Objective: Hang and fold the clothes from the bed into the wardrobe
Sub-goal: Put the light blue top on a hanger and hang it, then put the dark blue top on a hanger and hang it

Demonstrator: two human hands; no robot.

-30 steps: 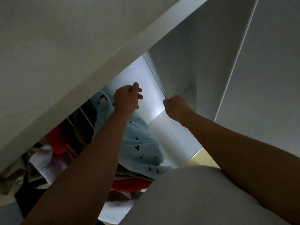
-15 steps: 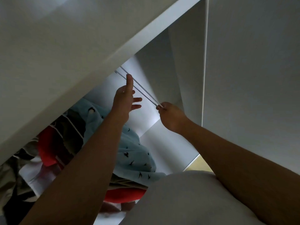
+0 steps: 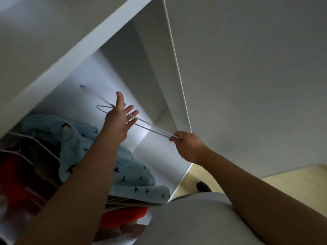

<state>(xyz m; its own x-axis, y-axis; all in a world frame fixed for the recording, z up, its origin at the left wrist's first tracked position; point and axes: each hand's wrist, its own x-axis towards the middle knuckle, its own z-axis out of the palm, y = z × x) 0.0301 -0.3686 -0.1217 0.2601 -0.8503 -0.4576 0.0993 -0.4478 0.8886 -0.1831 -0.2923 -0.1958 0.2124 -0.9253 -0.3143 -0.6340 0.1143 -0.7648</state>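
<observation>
Right hand is curled shut, pinching the near end of a thin white wire hanger. Left hand is open with fingers spread, and the wire runs across it. I can't tell if it's actually bearing on the wire or just alongside.

The hanger is up in the air inside the wardrobe, pointing away into the lit corner. I see 2 loops at the far end, so it could be 2 hangers held together. Can't say.

My guess on handling: super light, springy and a bit slick, so an end pinch lets it wobble and twist. Better to hold it at the hook or mid-bar.

Below the left arm hangs a pale blue top, with something red under it.
</observation>
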